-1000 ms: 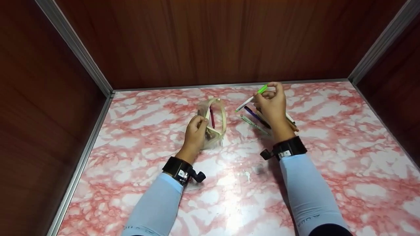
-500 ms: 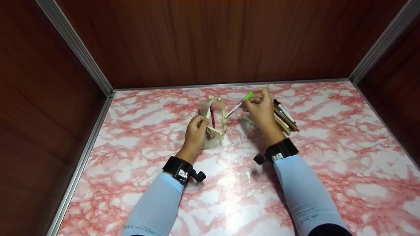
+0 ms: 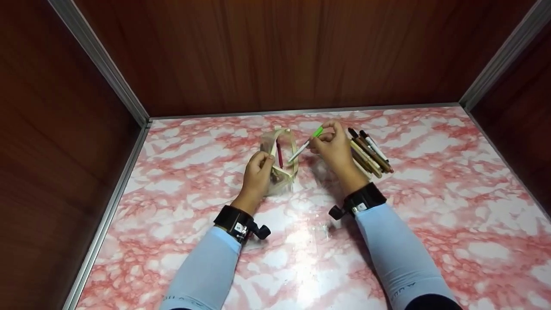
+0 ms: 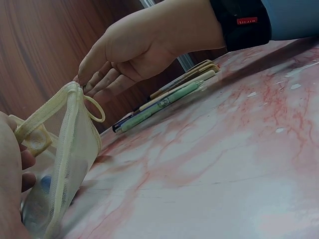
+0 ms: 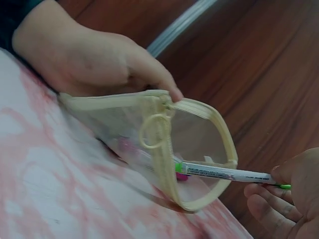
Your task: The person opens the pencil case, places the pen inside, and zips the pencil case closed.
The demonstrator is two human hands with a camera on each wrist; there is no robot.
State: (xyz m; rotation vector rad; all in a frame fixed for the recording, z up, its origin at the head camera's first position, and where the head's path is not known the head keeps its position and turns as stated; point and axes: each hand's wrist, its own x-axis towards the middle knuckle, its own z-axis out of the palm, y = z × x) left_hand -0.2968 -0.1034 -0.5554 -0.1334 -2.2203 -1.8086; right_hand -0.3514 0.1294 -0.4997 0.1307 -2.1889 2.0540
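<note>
A see-through mesh pencil pouch point(image 3: 284, 181) with a cream zipper edge stands with its mouth spread. My left hand point(image 3: 257, 172) pinches its left rim. Inside lies a dark pink pen point(image 3: 280, 156); the left wrist view also shows something blue point(image 4: 46, 184) through the mesh. My right hand point(image 3: 335, 146) pinches a white pen point(image 5: 224, 173) near its bright green capped end. In the right wrist view the pen's other end is within the pouch's mouth, beside the zipper's ring pull point(image 5: 154, 131).
Several pens and markers point(image 3: 368, 153) lie in a bunch right of the right hand. A pale green pen point(image 4: 164, 102) lies near them in the left wrist view. Brown wood panels point(image 3: 301, 56) wall the pink-and-white marbled table point(image 3: 193, 206) at the back and sides.
My right hand has moved left and slightly down, bringing the white and green pen from above the loose pens to the pouch's mouth. The left hand keeps holding the pouch in place.
</note>
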